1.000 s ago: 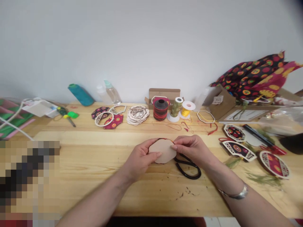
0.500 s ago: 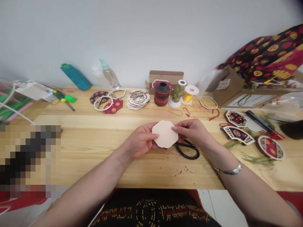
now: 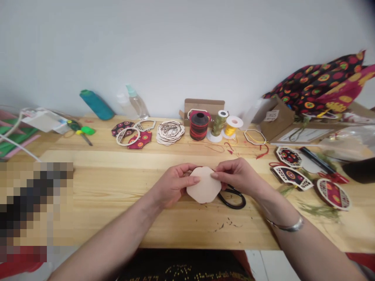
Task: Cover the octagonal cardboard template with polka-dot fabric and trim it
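Between my two hands, above the table, is a pale octagonal wooden piece with its plain side facing me. My left hand grips its left edge, thumb on the face and fingers behind. On the upper right edge, my right hand pinches it between thumb and fingers. A thin dark red edge shows along its rim; what lies behind it is hidden. Black-handled scissors lie on the table just right of the piece, their blades out of sight beneath it.
Thread spools stand at the back beside a stack of cut wooden frames. Fabric pieces lie to their left. Finished ornaments and a black marker are at right, near a cardboard box with patterned cloth.
My left thumb has slid further onto the face of the octagonal piece. The piece has turned slightly, and the camera view has tilted up a little.
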A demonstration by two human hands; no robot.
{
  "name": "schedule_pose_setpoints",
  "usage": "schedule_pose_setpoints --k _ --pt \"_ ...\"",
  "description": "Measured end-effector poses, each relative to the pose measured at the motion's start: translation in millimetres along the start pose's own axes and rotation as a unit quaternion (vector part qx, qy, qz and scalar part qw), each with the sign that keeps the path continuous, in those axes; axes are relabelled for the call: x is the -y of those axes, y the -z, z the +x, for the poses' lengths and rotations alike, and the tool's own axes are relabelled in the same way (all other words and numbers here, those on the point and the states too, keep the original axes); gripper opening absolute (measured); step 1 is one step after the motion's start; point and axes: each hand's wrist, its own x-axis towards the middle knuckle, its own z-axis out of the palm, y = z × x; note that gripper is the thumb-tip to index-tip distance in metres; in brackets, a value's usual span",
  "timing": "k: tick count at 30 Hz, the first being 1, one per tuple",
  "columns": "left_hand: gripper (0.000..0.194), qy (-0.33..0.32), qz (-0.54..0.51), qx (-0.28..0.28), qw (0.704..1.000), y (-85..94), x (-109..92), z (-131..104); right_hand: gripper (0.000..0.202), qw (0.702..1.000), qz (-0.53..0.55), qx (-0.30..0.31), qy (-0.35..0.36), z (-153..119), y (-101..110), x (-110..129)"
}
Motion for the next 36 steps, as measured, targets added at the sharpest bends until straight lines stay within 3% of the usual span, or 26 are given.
schedule_pose_setpoints --k 4,9,15,20,28,36 --pt "0.025 0.011 0.045 -0.015 0.999 2.1 2 0 0.030 0.991 -0.104 0.030 0.083 -5 0 3" --pt "0.023 0.000 0.153 0.022 0.988 0.9 1 -3 0.022 0.970 -0.190 0.055 0.144 -9 -3 9" --pt "0.022 0.006 0.272 0.099 0.957 -0.7 -3 -6 0.019 0.952 -0.232 0.101 0.174 -12 -9 15" --pt "0.028 0.032 0.342 0.121 0.931 0.8 -3 -7 0.020 0.940 -0.264 0.124 0.179 -14 -12 26" --pt "0.031 0.067 0.279 0.226 0.931 1.0 -7 -8 0.014 0.918 -0.338 0.147 0.147 -14 -16 52" --pt "0.018 0.100 0.242 0.201 0.944 2.2 -3 -11 0.013 0.895 -0.405 0.158 0.096 -9 -21 70"
